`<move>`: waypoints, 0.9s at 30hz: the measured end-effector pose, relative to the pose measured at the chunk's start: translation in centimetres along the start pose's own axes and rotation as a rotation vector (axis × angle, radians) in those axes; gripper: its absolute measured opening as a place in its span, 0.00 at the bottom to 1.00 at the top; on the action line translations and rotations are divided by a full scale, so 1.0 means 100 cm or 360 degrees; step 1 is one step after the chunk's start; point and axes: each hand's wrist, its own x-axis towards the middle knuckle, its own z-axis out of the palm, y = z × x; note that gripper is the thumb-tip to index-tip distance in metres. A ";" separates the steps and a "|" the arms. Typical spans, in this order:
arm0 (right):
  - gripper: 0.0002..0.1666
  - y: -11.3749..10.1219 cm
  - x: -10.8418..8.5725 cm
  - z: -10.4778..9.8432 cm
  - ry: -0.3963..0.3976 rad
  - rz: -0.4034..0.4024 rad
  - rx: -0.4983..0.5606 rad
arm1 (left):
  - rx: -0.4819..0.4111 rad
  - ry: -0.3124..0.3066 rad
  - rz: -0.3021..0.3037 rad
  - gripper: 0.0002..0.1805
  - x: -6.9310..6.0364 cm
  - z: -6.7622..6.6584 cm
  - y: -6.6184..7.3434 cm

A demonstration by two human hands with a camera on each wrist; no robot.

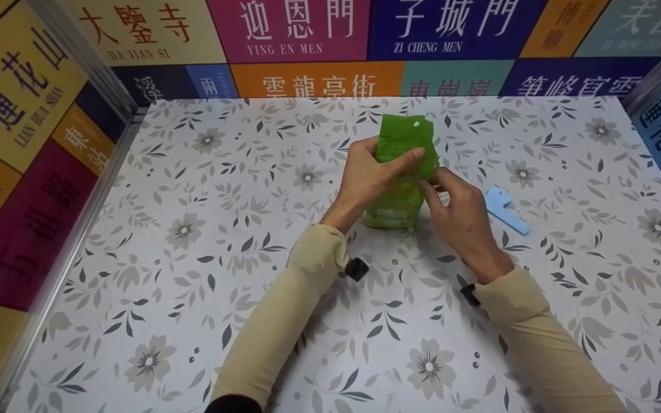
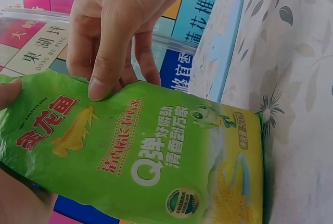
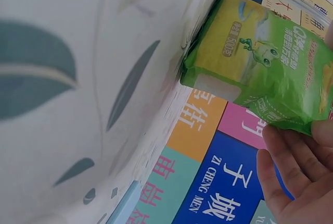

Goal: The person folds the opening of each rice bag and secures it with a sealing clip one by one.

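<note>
A green and yellow printed rice bag stands upright on the table, with a small hole near its top edge. My left hand grips the upper part from the left, thumb across the front. At the bag's right edge, my right hand pinches the film between thumb and fingers. The left wrist view shows the right thumb on the edge of the rice bag. In the right wrist view the rice bag's base rests on the table. A light blue bag clip lies just right of my right hand.
The table has a white cover printed with grey flowers and leaves. Panels with coloured blocks of lettering stand along its back and both sides, with metal frame posts at the corners.
</note>
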 end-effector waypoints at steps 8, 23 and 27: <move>0.09 0.000 0.000 0.000 0.0021 -0.0014 0.0000 | 0.0002 -0.0015 0.0031 0.18 0.001 0.000 -0.002; 0.07 0.000 0.000 0.002 0.0107 -0.0134 -0.0056 | 0.0007 -0.0025 0.0137 0.15 0.001 0.000 -0.005; 0.07 0.000 0.000 0.002 0.0122 -0.0137 -0.0068 | 0.0015 -0.0029 0.0140 0.15 0.001 0.000 -0.004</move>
